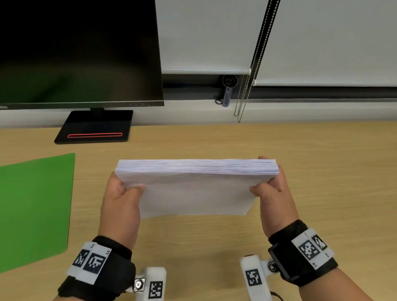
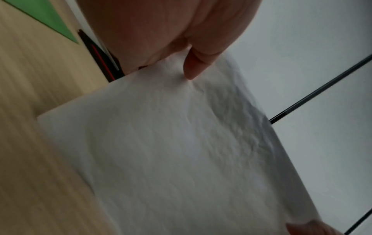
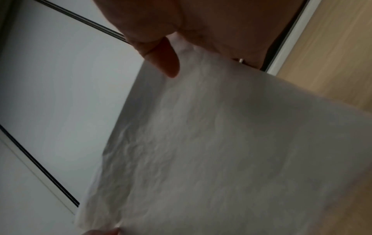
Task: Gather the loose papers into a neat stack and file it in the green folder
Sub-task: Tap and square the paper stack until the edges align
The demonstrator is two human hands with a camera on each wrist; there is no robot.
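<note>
A stack of white papers (image 1: 196, 189) stands on its long edge on the wooden desk (image 1: 328, 187), tilted toward me. My left hand (image 1: 122, 193) grips its left end with the thumb on the near sheet, and my right hand (image 1: 271, 182) grips its right end the same way. The near sheet (image 2: 171, 151) fills the left wrist view, my left thumb (image 2: 196, 63) pressed on it. In the right wrist view the same sheet (image 3: 221, 151) looks wrinkled under my right thumb (image 3: 165, 58). The green folder (image 1: 25, 213) lies flat and closed at the desk's left.
A black monitor (image 1: 64, 49) on a stand (image 1: 94, 127) sits at the back left, just beyond the folder. Window blinds with a bead chain (image 1: 243, 98) run along the back edge. Bare desk lies right of the stack and in front of it.
</note>
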